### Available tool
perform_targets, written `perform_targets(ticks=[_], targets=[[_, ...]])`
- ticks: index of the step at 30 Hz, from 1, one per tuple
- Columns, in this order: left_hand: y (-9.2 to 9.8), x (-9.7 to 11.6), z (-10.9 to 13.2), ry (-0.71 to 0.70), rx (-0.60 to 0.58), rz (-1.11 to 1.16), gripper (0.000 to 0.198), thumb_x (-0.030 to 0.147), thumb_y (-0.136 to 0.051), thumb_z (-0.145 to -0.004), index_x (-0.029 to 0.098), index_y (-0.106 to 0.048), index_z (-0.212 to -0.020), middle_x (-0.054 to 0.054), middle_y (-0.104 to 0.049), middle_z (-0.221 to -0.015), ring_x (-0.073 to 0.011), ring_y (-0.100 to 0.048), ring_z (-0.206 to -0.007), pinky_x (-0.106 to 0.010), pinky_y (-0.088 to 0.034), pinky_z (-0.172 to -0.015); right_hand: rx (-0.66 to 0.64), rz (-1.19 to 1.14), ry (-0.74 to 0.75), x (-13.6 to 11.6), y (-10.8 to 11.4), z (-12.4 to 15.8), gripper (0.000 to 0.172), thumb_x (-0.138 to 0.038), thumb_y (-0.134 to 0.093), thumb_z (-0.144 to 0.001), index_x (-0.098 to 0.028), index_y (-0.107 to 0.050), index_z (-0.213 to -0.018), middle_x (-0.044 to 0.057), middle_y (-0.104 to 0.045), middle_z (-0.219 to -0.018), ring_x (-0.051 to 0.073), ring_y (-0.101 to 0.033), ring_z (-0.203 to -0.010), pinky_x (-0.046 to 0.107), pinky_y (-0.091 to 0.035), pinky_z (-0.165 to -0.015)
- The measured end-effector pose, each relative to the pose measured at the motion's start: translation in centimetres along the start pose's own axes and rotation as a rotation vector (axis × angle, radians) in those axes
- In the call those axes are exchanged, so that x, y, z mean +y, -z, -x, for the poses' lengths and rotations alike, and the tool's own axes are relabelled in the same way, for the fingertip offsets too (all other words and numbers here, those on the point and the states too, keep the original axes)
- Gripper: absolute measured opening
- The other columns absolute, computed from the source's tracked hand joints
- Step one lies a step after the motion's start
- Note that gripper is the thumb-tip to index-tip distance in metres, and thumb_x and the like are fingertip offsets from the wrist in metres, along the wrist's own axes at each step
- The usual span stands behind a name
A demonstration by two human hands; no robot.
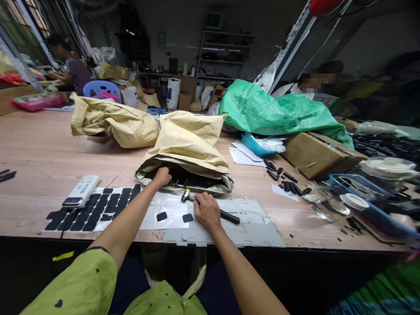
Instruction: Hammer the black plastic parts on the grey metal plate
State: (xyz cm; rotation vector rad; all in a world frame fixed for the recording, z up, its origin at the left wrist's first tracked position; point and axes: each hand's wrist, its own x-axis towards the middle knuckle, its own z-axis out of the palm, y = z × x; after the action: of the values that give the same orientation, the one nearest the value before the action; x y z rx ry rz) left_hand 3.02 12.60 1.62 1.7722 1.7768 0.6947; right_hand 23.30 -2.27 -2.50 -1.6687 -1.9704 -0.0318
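A yellow woven sack [192, 142] lies on the table with its mouth facing me, and black parts [187, 178] show in the dark inside. My left hand [162, 177] is at the left of that mouth, its fingers hidden in the opening. A hammer [230, 216] with a small metal head and a black handle lies across a grey sheet [262, 232]. My right hand [208, 212] is curled round the hammer's handle, close to the head. Two black rounded-square pads [162, 216] rest on white backing paper between my arms.
On the left are a sheet of black pads [88, 214] and a white digital device [81, 191]. Another yellow sack [131, 124] lies behind. To the right are loose black pieces [288, 186], a cardboard box [315, 153] and a green sack [262, 107]. Two people sit farther back.
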Motion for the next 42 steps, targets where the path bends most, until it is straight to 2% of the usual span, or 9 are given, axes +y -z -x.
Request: perform_targets(ticks=[3, 8, 14, 17, 20, 23, 27, 35, 42], targets=[[1.0, 0.1, 1.1, -0.014, 0.053, -0.039, 0.026, -0.002, -0.058, -0.061, 0.011, -0.072, -0.078, -0.017, -0.071, -0.082, -0.0337, -0.066, -0.093, -0.037, -0.05, -0.081, -0.001, 0.001, -0.002, 0.0, 0.0, 0.0, 0.017, -0.019, -0.054, -0.084, -0.021, -0.063, -0.099, 0.004, -0.059, -0.091, 0.02, -0.049, -0.087, 0.031, -0.035, -0.077], [2.3, 0.4, 5.5, -0.229, 0.141, 0.126, 0.051, 0.009, -0.059, -0.077, 0.02, -0.062, -0.126, -0.006, -0.068, -0.118, -0.0209, -0.063, -0.107, -0.033, -0.048, -0.098, 0.023, -0.005, 0.005, 0.1, -0.3, 0.0, 0.018, -0.018, -0.054, -0.084, -0.021, -0.064, -0.098, 0.004, -0.059, -0.091, 0.02, -0.048, -0.086, 0.031, -0.035, -0.079], [0.0, -0.6, 13.0, -0.409, -0.254, 0.317, 0.062, 0.006, -0.06, -0.073, 0.026, -0.059, -0.132, -0.002, -0.073, -0.108, -0.0187, -0.067, -0.097, -0.036, -0.052, -0.094, 0.059, 0.089, -0.033, 0.2, -0.5, 0.1, 0.014, -0.025, -0.059, -0.082, -0.019, -0.066, -0.093, 0.006, -0.059, -0.089, 0.022, -0.046, -0.087, 0.033, -0.033, -0.076], [-1.6, -1.5, 14.8, -0.432, -0.281, 0.312, 0.059, 0.005, -0.06, -0.072, 0.025, -0.062, -0.128, -0.004, -0.07, -0.114, -0.0203, -0.064, -0.103, -0.038, -0.049, -0.098, 0.101, 0.146, -0.098, 0.1, -0.5, 0.3, 0.016, -0.032, -0.061, -0.081, -0.019, -0.066, -0.089, 0.007, -0.059, -0.087, 0.023, -0.046, -0.086, 0.035, -0.03, -0.074], [-2.1, -2.3, 15.4, -0.423, -0.121, 0.23, 0.054, 0.009, -0.068, -0.069, 0.024, -0.065, -0.12, -0.006, -0.066, -0.116, -0.0246, -0.057, -0.108, -0.042, -0.046, -0.098, 0.139, 0.141, -0.147, 0.0, -0.6, 0.5, 0.018, -0.034, -0.063, -0.08, -0.018, -0.067, -0.088, 0.007, -0.059, -0.087, 0.023, -0.045, -0.084, 0.034, -0.029, -0.072], [-2.0, -2.7, 15.6, -0.35, 0.002, 0.101, 0.032, 0.017, -0.074, -0.068, 0.021, -0.071, -0.099, -0.006, -0.065, -0.098, -0.0249, -0.055, -0.096, -0.041, -0.047, -0.089, 0.124, 0.109, -0.166, 0.3, -0.6, 0.5, 0.015, -0.032, -0.063, -0.08, -0.02, -0.067, -0.086, 0.006, -0.059, -0.087, 0.022, -0.046, -0.084, 0.033, -0.029, -0.072], [-2.0, -2.8, 15.4, -0.33, -0.009, 0.056, 0.014, 0.023, -0.074, -0.071, 0.019, -0.072, -0.085, -0.005, -0.061, -0.09, -0.0234, -0.052, -0.091, -0.038, -0.046, -0.083, -0.004, 0.053, -0.141, 0.9, 0.3, 0.5, 0.009, -0.027, -0.059, -0.083, -0.021, -0.066, -0.083, 0.003, -0.061, -0.086, 0.02, -0.049, -0.082, 0.032, -0.032, -0.073], [-2.3, -3.0, 15.1, -0.33, -0.04, 0.08, 0.018, 0.025, -0.075, -0.071, 0.023, -0.075, -0.089, -0.004, -0.063, -0.082, -0.025, -0.052, -0.094, -0.037, -0.042, -0.082, -0.02, -0.279, -0.096, -1.5, 3.8, 4.0, 0.022, -0.035, -0.047, -0.093, -0.023, -0.065, -0.093, 0.003, -0.065, -0.088, 0.016, -0.06, -0.078, 0.028, -0.042, -0.069], [-2.4, -3.1, 15.1, -0.33, -0.015, 0.105, 0.011, 0.016, -0.072, -0.07, 0.021, -0.07, -0.08, -0.003, -0.063, -0.08, -0.0215, -0.051, -0.088, -0.035, -0.041, -0.081, -0.052, -0.332, -0.062, -3.9, 3.2, 6.0, 0.023, -0.032, -0.045, -0.095, -0.023, -0.065, -0.103, 0.004, -0.066, -0.091, 0.018, -0.062, -0.083, 0.028, -0.045, -0.076]])
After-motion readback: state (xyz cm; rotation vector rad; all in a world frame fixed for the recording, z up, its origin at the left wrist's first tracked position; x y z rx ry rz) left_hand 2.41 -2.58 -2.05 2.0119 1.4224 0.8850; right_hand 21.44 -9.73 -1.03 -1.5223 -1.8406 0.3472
